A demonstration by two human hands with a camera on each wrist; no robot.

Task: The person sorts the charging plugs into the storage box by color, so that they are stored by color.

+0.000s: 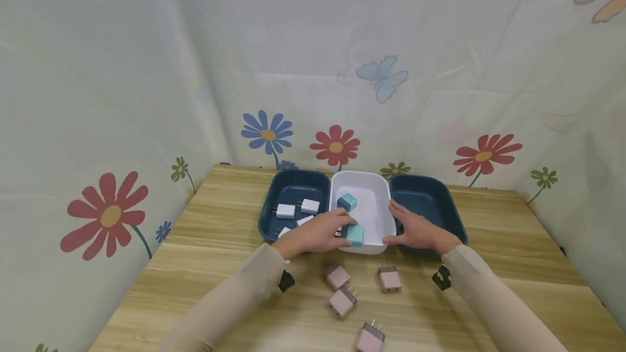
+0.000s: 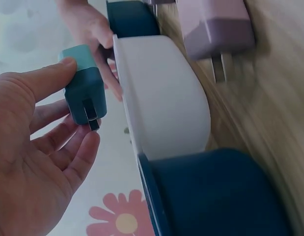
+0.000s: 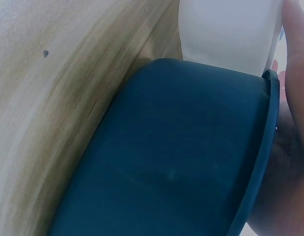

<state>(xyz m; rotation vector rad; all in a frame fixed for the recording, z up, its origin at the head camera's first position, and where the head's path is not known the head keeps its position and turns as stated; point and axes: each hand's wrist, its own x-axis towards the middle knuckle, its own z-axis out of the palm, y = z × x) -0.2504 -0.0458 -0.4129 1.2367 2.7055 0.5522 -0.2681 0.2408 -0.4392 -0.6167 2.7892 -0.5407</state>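
My left hand (image 1: 323, 231) pinches a two-tone teal charger plug (image 1: 356, 235) above the near part of the white bin (image 1: 376, 216). In the left wrist view, the thumb presses the lighter end of this charger, with its metal prongs pointing away from the thumb. Another teal charger (image 1: 347, 201) lies inside the white bin. My right hand (image 1: 418, 231) rests at the right rim of the white bin, where it meets the right dark blue bin (image 1: 430, 194). Its fingers are spread and extended, and I see no charger in it.
The left dark blue bin (image 1: 271, 192) contains several white chargers (image 1: 285, 211). Several pink chargers (image 1: 343, 302) lie on the wooden table (image 1: 230, 200) in front of the bins. A flower-printed curtain (image 1: 293, 42) hangs behind and at both sides.
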